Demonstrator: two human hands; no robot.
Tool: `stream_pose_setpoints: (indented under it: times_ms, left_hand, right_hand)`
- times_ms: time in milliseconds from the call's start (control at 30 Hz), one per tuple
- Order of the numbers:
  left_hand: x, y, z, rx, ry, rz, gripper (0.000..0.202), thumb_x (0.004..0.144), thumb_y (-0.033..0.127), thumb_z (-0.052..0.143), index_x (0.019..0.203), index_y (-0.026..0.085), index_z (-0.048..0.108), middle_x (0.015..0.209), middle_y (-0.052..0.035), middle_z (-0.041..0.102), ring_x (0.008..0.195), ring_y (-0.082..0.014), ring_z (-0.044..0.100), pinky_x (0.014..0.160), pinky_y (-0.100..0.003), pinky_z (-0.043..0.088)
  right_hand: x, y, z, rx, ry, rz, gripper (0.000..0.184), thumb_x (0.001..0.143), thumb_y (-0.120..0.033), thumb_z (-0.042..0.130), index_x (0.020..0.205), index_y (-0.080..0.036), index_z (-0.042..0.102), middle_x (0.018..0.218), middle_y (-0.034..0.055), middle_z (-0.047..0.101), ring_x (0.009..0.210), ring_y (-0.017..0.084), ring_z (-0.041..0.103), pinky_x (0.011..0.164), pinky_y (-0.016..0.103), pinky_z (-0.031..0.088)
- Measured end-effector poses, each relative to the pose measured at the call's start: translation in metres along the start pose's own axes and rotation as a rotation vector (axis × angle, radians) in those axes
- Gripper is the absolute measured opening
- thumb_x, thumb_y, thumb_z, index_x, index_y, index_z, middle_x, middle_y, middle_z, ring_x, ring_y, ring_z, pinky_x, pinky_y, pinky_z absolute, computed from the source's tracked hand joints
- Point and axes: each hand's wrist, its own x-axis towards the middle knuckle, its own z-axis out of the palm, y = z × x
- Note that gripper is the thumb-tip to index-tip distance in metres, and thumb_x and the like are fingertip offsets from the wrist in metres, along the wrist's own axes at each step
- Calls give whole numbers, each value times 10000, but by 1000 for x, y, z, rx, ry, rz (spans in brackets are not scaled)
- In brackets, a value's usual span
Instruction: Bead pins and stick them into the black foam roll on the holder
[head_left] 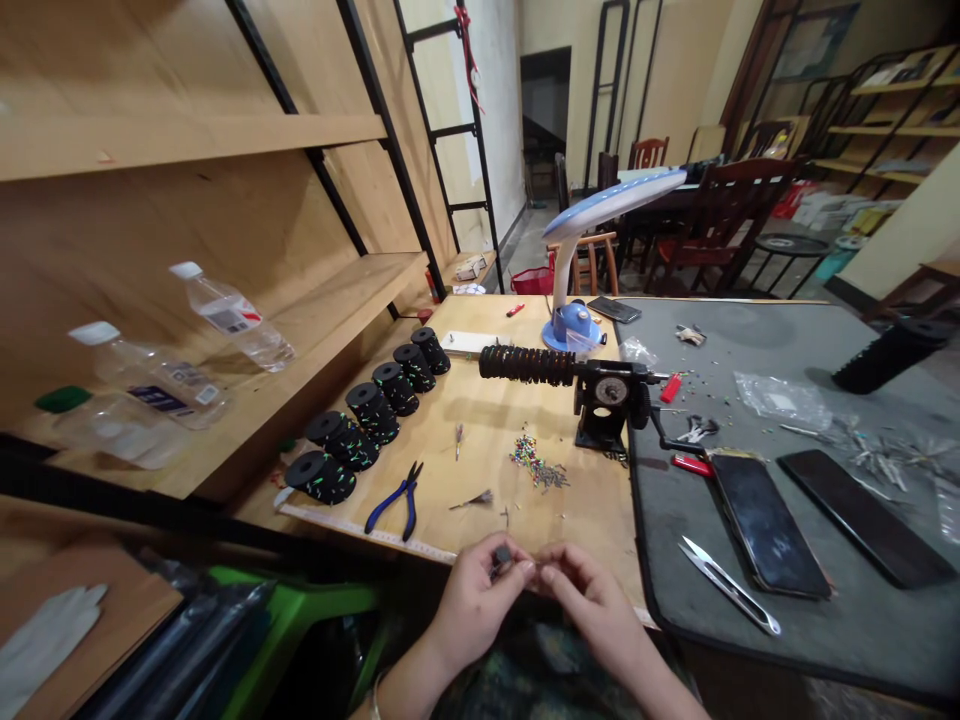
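Note:
At the table's front edge my left hand point(478, 598) is closed, with a small dark piece point(502, 554) showing between its fingers; its kind is unclear. My right hand point(589, 592) pinches close against the left fingertips, and whatever is between them is too small to name. Beyond the hands lies a pile of coloured beads and small grey pieces point(541, 468). A bundle of thin dark bristle-like strands point(480, 498) and a thin tool with an orange handle point(458, 441) lie nearby. Blue-handled pliers point(397, 502) rest spread to the left.
Black spools point(373, 410) line the left side. A hand-cranked winder point(606, 400) holds a wound black roll point(527, 366). Behind it stands a blue lamp point(574, 328). Thread snips point(731, 588) and phones point(769, 525) lie on the grey mat point(690, 640). Bottles point(240, 320) stand on the left shelf.

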Motion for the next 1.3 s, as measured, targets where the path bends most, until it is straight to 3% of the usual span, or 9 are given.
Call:
stream_pose_setpoints:
  times_ms: [67, 133, 333, 533, 767, 933, 1033, 1100, 1300]
  left_hand:
    - [1, 6, 1, 46, 26, 30, 204, 771, 335, 634, 675, 155, 615, 567, 15, 519, 551, -129, 453, 537, -223, 348]
    - [0, 8, 2, 103, 51, 65, 197, 788, 322, 620, 677, 160, 613, 571, 10, 538, 540, -129, 462, 524, -220, 348]
    - [-2, 6, 7, 164, 40, 126, 170, 832, 302, 577, 746, 162, 623, 610, -22, 635, 532, -147, 561, 512, -217, 398]
    - [2, 14, 9, 9, 116, 65, 209, 761, 343, 647, 664, 164, 602, 581, 8, 563, 560, -144, 513, 551, -224, 399]
    - [6, 11, 8, 74, 138, 67, 232, 768, 367, 623, 658, 169, 572, 577, 18, 526, 566, -144, 476, 557, -231, 371]
    - [26, -5, -22, 283, 224, 131, 235, 831, 390, 545, 738, 177, 582, 575, 25, 538, 542, -142, 496, 529, -223, 364]
    - [48, -17, -51, 627, 304, 151, 185, 855, 344, 497, 826, 187, 589, 647, 8, 599, 540, -144, 528, 534, -228, 376]
    - [63, -23, -66, 720, 316, 139, 126, 830, 282, 516, 863, 187, 592, 624, 8, 591, 554, -166, 545, 550, -247, 388]
    - [86, -28, -76, 927, 286, 164, 207, 738, 76, 535, 902, 173, 617, 867, -78, 655, 862, -236, 603, 798, -329, 432]
  right_hand:
    - [1, -14, -3, 0, 35, -26, 419, 707, -514, 708, 971, -194, 651, 939, 96, 699, 925, 250, 628, 685, 304, 479]
    - [2, -23, -3, 43, 6, -13, 465, 701, -489, 722, 1063, -213, 624, 1022, 108, 684, 998, 268, 615, 664, 305, 496]
    - [4, -23, 5, 72, -77, 15, 396, 736, -468, 697, 988, -177, 603, 667, -17, 612, 598, 135, 560, 574, 253, 453]
    - [5, -9, 5, -84, -49, -79, 309, 796, -481, 617, 803, -174, 582, 564, -57, 487, 542, 115, 448, 527, 230, 351]
    - [9, 6, 2, -248, 67, -143, 316, 791, -458, 596, 642, -187, 532, 556, -57, 401, 541, 114, 363, 516, 229, 285]
    - [12, 14, -3, -123, 137, -85, 380, 727, -538, 636, 640, -187, 519, 513, -87, 327, 477, 87, 275, 467, 217, 215]
    - [13, 20, -8, -18, 176, -39, 444, 665, -607, 668, 644, -192, 511, 480, -107, 279, 447, 71, 212, 444, 216, 155]
    - [13, 26, -11, 31, 194, -22, 470, 647, -635, 673, 664, -195, 510, 469, -115, 266, 436, 64, 193, 439, 215, 129]
    - [17, 49, -20, 127, 229, 26, 521, 610, -694, 669, 672, -210, 486, 432, -133, 228, 396, 52, 152, 417, 206, 94]
